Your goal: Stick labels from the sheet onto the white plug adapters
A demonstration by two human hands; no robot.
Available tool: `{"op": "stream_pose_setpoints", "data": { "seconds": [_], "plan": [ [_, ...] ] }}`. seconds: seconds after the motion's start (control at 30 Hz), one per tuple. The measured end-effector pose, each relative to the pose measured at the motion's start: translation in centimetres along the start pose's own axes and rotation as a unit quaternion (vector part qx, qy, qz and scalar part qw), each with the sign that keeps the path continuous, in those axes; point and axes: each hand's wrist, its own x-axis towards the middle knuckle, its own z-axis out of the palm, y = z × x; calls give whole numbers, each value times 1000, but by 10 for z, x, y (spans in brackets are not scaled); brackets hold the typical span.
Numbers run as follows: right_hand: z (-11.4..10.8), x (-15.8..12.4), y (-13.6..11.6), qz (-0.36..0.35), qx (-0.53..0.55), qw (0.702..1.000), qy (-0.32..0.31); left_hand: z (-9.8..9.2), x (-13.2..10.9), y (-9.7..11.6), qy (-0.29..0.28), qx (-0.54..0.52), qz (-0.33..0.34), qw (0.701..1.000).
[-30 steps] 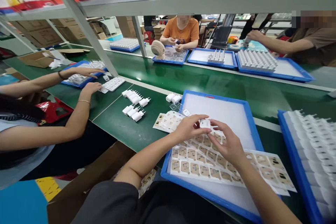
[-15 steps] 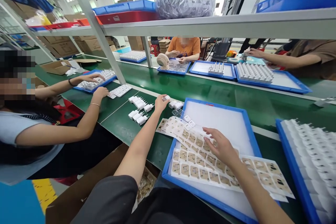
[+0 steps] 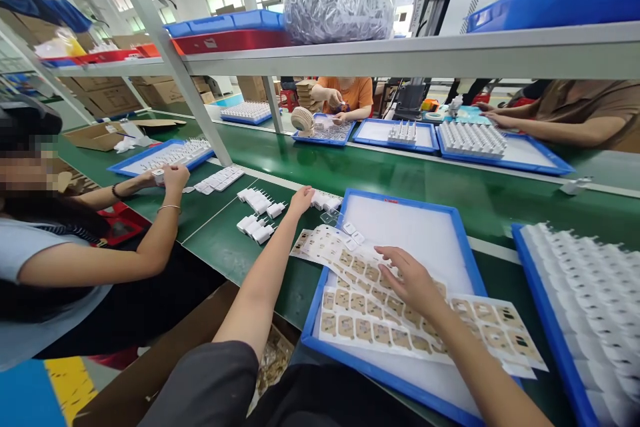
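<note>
Green worktop point(image 3: 400, 173), with a blue tray point(image 3: 464, 240) in front of the person. Left arm is stretched forward, almost straight, with the left hand point(image 3: 301, 201) palm down near the tray's far left corner. Its fingertips meet a small cluster of white chargers point(image 3: 327, 202) on the worktop just outside the tray. The fingers are curled; cannot tell whether they pinch one.

Right hand point(image 3: 409, 282) is nearer the body, over the tray, palm down, fingers loosely spread. It rests on the label sheets point(image 3: 370, 330) that overlap across the tray and holds nothing. Hands are well apart; the chargers lie beyond and left of the right hand.

Two short rows point(image 3: 257, 213) of similar white pieces lie left of the left hand. Co-worker's hands point(image 3: 170, 177) are farther left, close together.
</note>
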Motion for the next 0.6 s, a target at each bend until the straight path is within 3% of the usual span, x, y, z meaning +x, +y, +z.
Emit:
{"op": "stream_pose_setpoints", "data": {
  "seconds": [0.3, 0.6],
  "plan": [
    [-1, 1, -2, -4, 17, 1000, -2, 29, 1, 55, -110, 203, -16, 973],
    [-3, 2, -5, -4, 13, 1000, -1, 25, 5, 62, -156, 271, -41, 949]
  ]
}}
